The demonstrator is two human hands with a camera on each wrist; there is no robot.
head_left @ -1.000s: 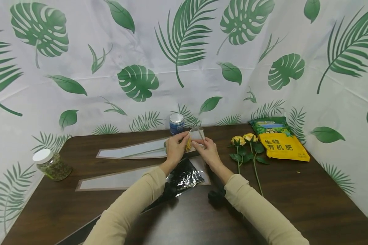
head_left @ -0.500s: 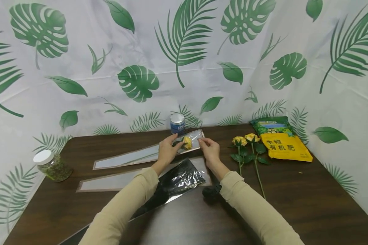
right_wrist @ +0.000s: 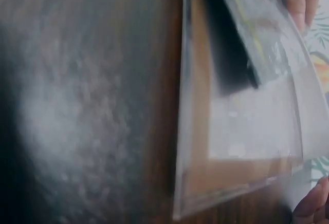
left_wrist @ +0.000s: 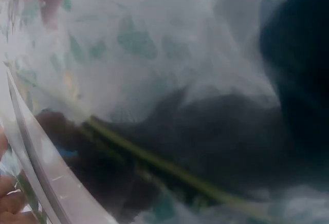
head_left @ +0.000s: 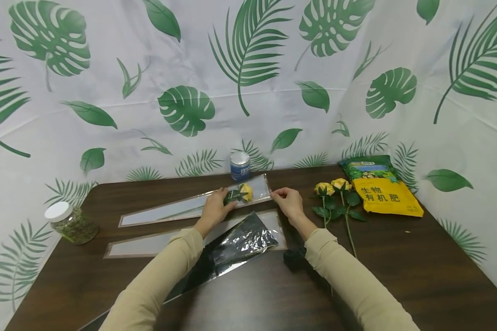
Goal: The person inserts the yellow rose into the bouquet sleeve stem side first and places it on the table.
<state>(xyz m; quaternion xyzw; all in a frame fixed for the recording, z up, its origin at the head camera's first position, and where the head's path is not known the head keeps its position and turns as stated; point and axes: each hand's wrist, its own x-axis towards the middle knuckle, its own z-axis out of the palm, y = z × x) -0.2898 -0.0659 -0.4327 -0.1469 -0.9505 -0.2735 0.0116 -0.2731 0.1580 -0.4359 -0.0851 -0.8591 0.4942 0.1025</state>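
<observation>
Standing behind a clear wrapper [head_left: 260, 187] around a yellow rose [head_left: 246, 192] in the head view is a blue can [head_left: 240, 168], the left hand [head_left: 214, 209] gripping that wrapper, the right hand [head_left: 291, 203] pinching its corner; the left wrist view shows a blurred greenish strip [left_wrist: 169, 170], the right wrist view black film [right_wrist: 226, 54] overlapping another wrapper [right_wrist: 252, 126].

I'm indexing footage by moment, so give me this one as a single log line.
left hand: grips clear sleeve; right hand: at its wide end; yellow rose: inside sleeve; two loose roses: on table
</observation>
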